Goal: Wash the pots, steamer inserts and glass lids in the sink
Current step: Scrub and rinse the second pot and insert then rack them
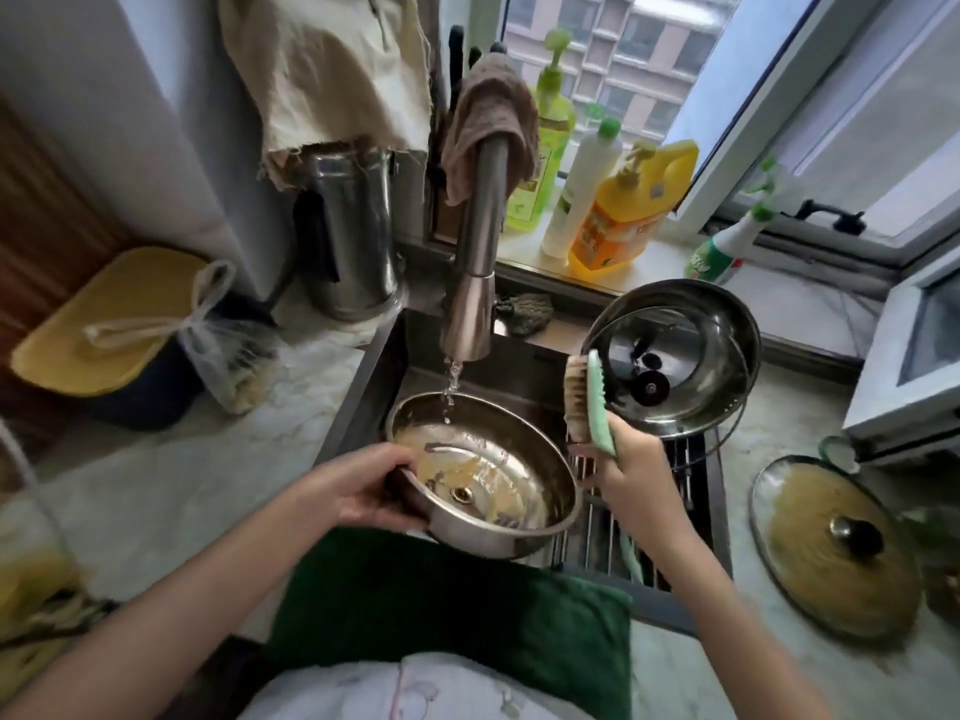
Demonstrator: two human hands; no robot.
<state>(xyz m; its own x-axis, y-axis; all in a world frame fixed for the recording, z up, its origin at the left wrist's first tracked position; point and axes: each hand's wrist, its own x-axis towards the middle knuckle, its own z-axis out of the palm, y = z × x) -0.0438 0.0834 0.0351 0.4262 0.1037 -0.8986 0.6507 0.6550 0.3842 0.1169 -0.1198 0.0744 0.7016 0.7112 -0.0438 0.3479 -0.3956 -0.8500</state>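
Left hand [358, 491] grips the soiled round steel pot [485, 483] under running water; right hand [631, 467] clasps the green-backed bristle brush [587, 402], best scrubbed across the residue.

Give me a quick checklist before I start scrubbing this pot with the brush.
1. Pot steady: ok, left hand grips its rim over the sink.
2. Brush ready: ok, right hand holds its green handle, bristles clear of the pot.
3. Water: ok, faucet is running into the pot.
4. Residue located: ok, yellowish film on the pot's bottom.
5. Soap on the brush: cannot tell.
6. Drying space: not ok, the rack already carries a steel pot with a glass lid.
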